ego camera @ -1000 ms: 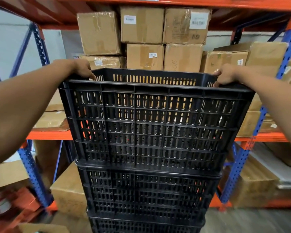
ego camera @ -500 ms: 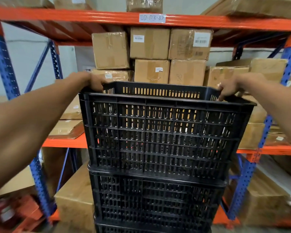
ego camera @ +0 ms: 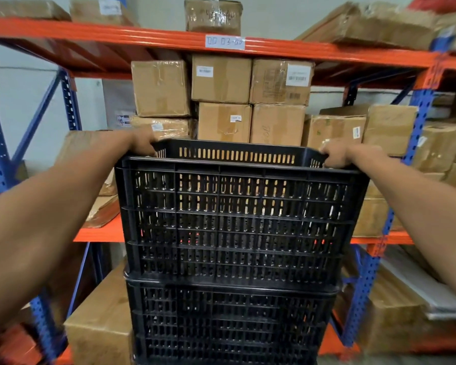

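Crates: two black slatted crates in view; the top crate [ego camera: 237, 219] sits on the lower crate [ego camera: 232, 320].
Hands: two, both yours, both on the top crate.
Left hand [ego camera: 142, 143]: curled over the top crate's far-left rim corner, gripping it.
Right hand [ego camera: 334, 154]: curled over the far-right rim corner, gripping it.
Boxes: six cardboard boxes [ego camera: 220, 77] stacked on the rack just behind the top crate.
Hidden: your fingertips, inside the rim; the stack below the lower crate is cut off.
Blurred: the white shelf label [ego camera: 224, 42] above the top crate, its writing unreadable.
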The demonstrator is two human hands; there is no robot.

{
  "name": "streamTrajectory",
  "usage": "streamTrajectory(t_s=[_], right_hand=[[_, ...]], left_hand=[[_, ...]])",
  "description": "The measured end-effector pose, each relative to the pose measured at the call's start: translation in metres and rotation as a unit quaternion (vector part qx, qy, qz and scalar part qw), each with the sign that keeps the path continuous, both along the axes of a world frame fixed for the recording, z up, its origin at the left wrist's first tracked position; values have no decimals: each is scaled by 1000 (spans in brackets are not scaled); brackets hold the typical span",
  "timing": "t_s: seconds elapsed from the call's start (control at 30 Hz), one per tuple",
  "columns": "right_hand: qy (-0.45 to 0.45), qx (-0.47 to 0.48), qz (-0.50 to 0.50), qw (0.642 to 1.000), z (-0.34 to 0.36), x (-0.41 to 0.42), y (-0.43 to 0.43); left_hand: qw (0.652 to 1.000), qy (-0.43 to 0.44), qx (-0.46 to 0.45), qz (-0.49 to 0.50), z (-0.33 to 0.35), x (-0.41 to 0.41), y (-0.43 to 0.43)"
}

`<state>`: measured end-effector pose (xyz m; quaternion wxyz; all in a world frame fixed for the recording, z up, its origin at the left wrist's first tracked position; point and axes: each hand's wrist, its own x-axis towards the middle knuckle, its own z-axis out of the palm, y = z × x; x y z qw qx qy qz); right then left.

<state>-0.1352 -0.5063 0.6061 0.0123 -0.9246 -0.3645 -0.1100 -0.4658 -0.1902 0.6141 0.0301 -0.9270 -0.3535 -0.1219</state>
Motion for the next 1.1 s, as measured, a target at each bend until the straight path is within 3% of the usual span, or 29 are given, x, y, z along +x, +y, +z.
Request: streamTrajectory(t_s=[0.2,0.53,0.73,0.97,1.1], right_hand=[[46,36,11,998,-1,8,3],[162,9,23,986,-4,19,8],[128,5,24,991,-6,23,6],[130,21,17,991,-6,4,2],[47,61,28,997,3,-13,-6]], left_hand=[[996,10,-85,-13,2,10,1],[986,21,-167,-17,2,15,17],[992,39,-118,-4,1,17,32],[990,36,-137,-6,2,9,12],[996,21,-90,1,12,0,2]])
